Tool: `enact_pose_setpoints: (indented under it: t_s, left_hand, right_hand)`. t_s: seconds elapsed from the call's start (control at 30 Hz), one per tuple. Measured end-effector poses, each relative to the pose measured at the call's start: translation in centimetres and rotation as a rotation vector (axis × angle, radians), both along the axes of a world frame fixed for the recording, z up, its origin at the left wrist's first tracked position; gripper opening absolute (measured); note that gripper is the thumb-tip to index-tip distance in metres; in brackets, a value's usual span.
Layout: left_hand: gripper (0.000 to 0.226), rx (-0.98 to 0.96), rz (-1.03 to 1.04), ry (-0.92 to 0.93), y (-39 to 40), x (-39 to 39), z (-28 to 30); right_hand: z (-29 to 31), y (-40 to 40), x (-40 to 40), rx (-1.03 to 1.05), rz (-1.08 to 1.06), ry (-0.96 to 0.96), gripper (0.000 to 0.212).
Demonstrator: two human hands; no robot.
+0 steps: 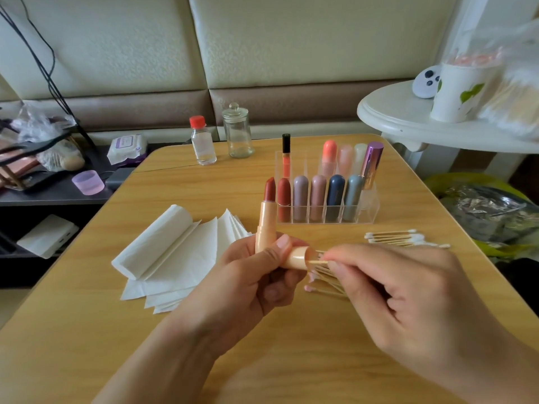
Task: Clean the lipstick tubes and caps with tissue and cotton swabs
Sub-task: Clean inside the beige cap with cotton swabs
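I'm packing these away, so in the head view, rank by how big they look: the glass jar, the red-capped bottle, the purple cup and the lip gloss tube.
1. glass jar
2. red-capped bottle
3 and 4. purple cup and lip gloss tube: not ranked, since the cup is squat and wide, the tube tall and thin.

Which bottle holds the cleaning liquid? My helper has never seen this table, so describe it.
Start at the wooden table and look to its far edge, left of the clear lipstick organizer. Two clear containers stand side by side there. The small bottle is the left one, with a red screw cap; its neighbour, the glass jar, has a glass knob lid.
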State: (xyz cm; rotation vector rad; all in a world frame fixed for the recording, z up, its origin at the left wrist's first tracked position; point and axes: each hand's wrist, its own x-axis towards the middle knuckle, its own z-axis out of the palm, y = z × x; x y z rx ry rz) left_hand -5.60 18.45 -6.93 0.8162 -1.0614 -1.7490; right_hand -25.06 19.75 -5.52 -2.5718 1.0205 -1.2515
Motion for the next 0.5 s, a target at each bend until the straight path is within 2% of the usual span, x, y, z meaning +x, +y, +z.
enact_pose_setpoints:
  t_s: [0.17, 0.33, 0.43, 0.5]
  left_hand:
    - [0.022, 0.008, -0.018, 0.009, 0.0, -0.11, 0.11]
    - [0.024, 0.033, -0.003, 0.037, 0.07, -0.02, 0.11]
    - [0.024, 0.047, -0.01, 0.046, 0.03, -0.08, 0.02]
    - [0.024, 0.053, -0.01, 0.039, -0.08, -0.01, 0.08]
  right_hand:
    - [-0.52, -0.13, 0.52, -0.115, -0.148, 0.016, 0.023]
    - [-0.23, 0.46, 0.47, -0.091, -0.072, 0.108, 0.024]
    - [-0.05, 0.47, 0.5, -0.038, -0.03, 0.027, 0.022]
    - [0.16, 0.36, 0.61, -0.064, -0.077, -0.028, 0.021]
